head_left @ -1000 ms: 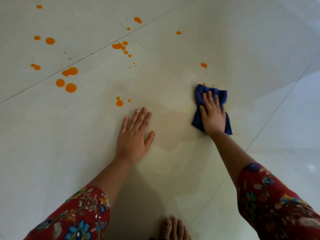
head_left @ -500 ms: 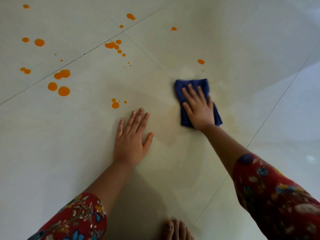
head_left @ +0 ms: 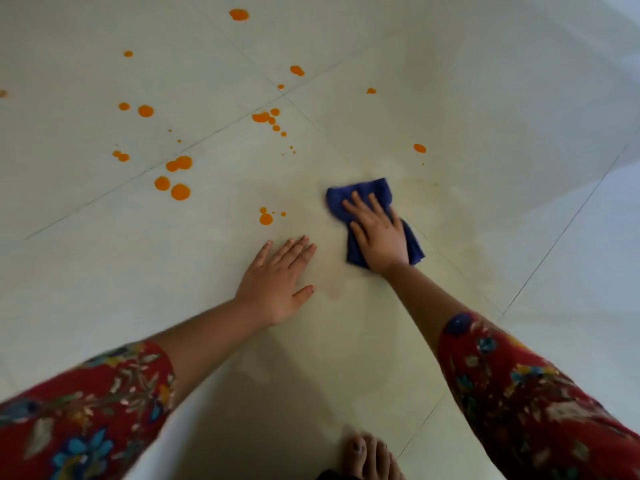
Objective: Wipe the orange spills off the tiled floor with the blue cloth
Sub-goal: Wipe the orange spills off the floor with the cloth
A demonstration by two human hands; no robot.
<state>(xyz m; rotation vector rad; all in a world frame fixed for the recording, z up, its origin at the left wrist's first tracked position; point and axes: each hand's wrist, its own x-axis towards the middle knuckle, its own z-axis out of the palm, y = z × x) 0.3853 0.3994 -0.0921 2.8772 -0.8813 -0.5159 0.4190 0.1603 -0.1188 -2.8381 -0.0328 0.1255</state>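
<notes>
My right hand [head_left: 379, 233] lies flat on the blue cloth [head_left: 367, 192], pressing it onto the pale tiled floor [head_left: 485, 98] with fingers spread. My left hand [head_left: 277, 278] rests palm down on the tile just left of the cloth, fingers apart, holding nothing. Orange spills dot the floor ahead: a small cluster [head_left: 266, 219] left of the cloth, two large drops [head_left: 180, 192] farther left, a splash [head_left: 261, 117] near the tile joint, and a single drop [head_left: 419, 148] beyond the cloth. A faint yellowish smear surrounds the cloth.
Dark grout lines [head_left: 304, 112] cross the floor diagonally. My bare foot [head_left: 369, 455] shows at the bottom edge, between my red floral sleeves [head_left: 86, 410]. More orange drops [head_left: 145, 110] lie far left and at the top [head_left: 239, 14].
My right hand slid the cloth leftward and slightly nearer, toward my left hand. The small orange specks beside the cloth a second ago are gone. The view tilted up a little.
</notes>
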